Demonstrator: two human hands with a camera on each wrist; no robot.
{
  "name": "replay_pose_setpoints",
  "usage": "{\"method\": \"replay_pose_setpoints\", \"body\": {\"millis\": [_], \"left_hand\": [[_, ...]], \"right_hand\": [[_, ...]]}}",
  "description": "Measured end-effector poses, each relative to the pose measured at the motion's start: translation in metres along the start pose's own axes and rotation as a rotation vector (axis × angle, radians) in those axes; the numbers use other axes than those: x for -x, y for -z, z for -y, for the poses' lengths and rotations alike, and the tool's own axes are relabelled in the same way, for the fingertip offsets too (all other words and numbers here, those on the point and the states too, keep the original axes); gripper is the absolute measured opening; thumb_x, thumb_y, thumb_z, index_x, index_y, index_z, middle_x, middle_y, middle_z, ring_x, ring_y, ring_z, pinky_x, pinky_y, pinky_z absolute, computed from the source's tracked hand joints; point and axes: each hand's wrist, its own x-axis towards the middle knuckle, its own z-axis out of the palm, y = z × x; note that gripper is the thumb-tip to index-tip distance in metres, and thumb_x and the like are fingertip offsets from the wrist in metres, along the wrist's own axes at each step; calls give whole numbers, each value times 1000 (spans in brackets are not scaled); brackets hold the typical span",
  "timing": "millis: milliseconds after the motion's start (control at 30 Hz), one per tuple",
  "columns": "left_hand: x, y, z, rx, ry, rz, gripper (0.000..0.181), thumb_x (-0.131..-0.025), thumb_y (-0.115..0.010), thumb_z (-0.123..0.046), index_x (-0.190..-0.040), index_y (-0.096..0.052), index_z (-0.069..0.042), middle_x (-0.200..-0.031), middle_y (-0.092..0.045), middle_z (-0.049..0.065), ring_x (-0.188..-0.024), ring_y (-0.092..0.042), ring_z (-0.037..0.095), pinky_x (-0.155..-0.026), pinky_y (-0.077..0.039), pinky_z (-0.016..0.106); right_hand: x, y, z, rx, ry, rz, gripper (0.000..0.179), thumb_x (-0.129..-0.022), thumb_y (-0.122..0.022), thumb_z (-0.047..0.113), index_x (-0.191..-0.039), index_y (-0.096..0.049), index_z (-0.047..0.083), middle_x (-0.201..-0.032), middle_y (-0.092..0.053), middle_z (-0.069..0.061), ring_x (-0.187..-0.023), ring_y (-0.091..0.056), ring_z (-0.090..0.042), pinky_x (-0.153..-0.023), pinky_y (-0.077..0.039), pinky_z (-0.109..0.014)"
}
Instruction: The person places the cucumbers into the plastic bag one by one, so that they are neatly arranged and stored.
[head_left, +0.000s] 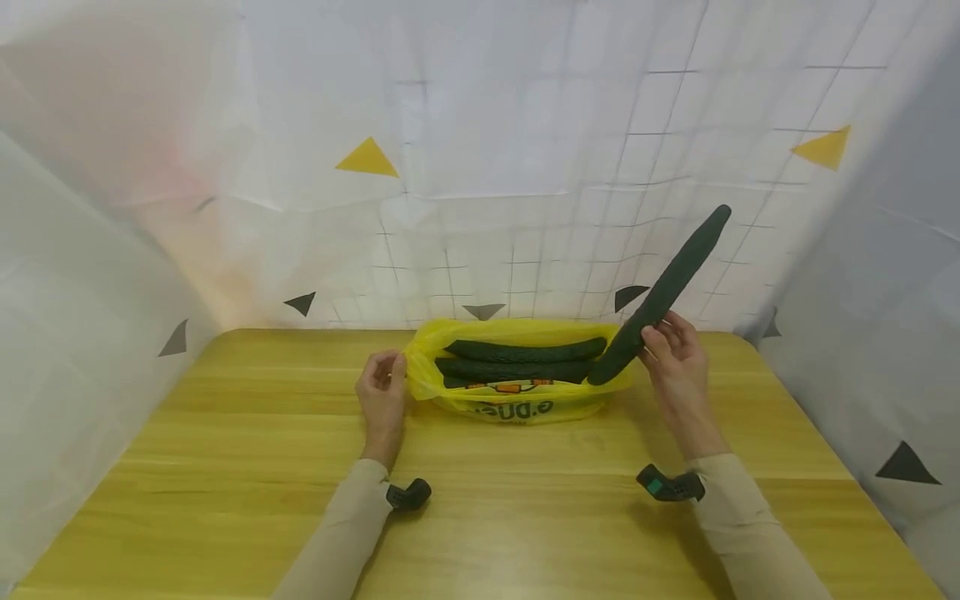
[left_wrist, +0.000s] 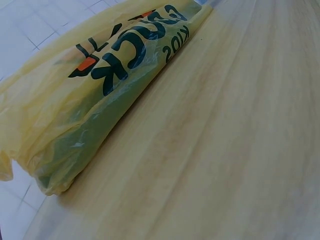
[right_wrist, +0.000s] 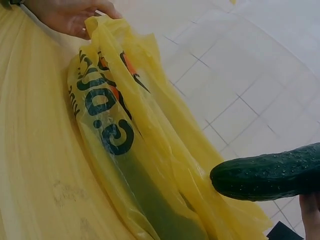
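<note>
A long dark green cucumber (head_left: pixel 663 293) slants up to the right in my right hand (head_left: pixel 681 375), pinched between thumb and fingers. Its lower end is at the right side of a yellow plastic bag (head_left: pixel 525 408). Inside the bag's open mouth lie several more cucumbers (head_left: pixel 517 369), side by side. My left hand (head_left: pixel 384 400) pinches the bag's left edge. In the right wrist view the bumpy cucumber (right_wrist: pixel 265 175) juts in from the right, above the bag (right_wrist: pixel 165 150). The left wrist view shows the printed side of the bag (left_wrist: pixel 100 95), but not the left hand.
The bag stands near the back of a wooden table (head_left: pixel 525 517). White sheeting (head_left: pixel 487 100) with grid lines and yellow and dark triangles rises behind it and at both sides. A small black device (head_left: pixel 411 494) sits at the left wrist, another (head_left: pixel 671 485) at the right.
</note>
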Motion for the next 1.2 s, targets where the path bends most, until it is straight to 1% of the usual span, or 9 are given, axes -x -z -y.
{"method": "replay_pose_setpoints", "body": {"millis": [100, 267, 367, 467, 600, 833, 967, 1200], "left_hand": [[0, 0, 1, -3, 8, 6, 24, -92, -62, -16, -104, -61, 4, -94, -61, 1, -86, -57, 10, -72, -46, 17], [0, 0, 1, -9, 11, 10, 24, -92, -62, -16, -105, -61, 4, -95, -61, 2, -86, -58, 10, -73, -46, 18], [0, 0, 1, -7, 15, 11, 23, -92, -62, -16, -104, -61, 4, -94, -61, 3, -85, -58, 10, -72, -46, 18], [1, 0, 1, -5, 14, 9, 23, -92, -62, -16, -104, -61, 4, -94, -61, 3, -85, -57, 10, -72, -46, 19], [1, -1, 2, 4, 4, 7, 23, -92, -62, -15, -104, -61, 5, -94, -61, 5, -85, -57, 10, -71, -46, 18], [0, -1, 0, -2, 2, 14, 25, -92, -61, -18, -105, -61, 4, -96, -62, 3, -87, -58, 10, -74, -46, 19], [0, -1, -1, 5, 8, 15, 24, -92, -62, -17, -104, -61, 4, -95, -61, 2, -86, -57, 9, -73, -46, 18], [-1, 0, 0, 8, 6, 16, 24, -92, -62, -16, -105, -60, 5, -96, -61, 6, -86, -57, 9, -73, -46, 18]], "right_hand": [[-1, -4, -1, 14, -8, 6, 46, -92, -54, -2, -135, -40, 6, -122, -54, -6, -105, -60, -15, -88, -52, -26], [-2, -10, -5, 88, -20, 21, 48, -92, -56, 1, -136, -40, 9, -127, -51, -4, -109, -58, -13, -89, -50, -22], [-3, -13, -9, 123, -17, 19, 48, -91, -58, 2, -135, -41, 9, -127, -50, -3, -108, -57, -13, -89, -50, -22], [-3, -17, -13, 129, -16, 25, 48, -90, -59, 1, -134, -43, 9, -125, -51, -3, -106, -58, -13, -89, -50, -22], [-4, -21, -16, 192, -15, 43, 47, -90, -59, 2, -134, -44, 11, -124, -51, -1, -106, -58, -11, -90, -49, -18], [-4, -26, -21, 361, 42, 105, 47, -90, -61, 4, -134, -45, 10, -122, -54, 3, -108, -59, -10, -90, -47, -14], [-3, -28, -22, 464, 73, 143, 49, -89, -63, 6, -135, -46, 11, -125, -53, 3, -109, -58, -8, -88, -47, -13], [-2, -31, -23, 559, 109, 236, 50, -90, -62, 7, -137, -46, 12, -131, -51, -4, -111, -58, -7, -92, -45, -13]]}}
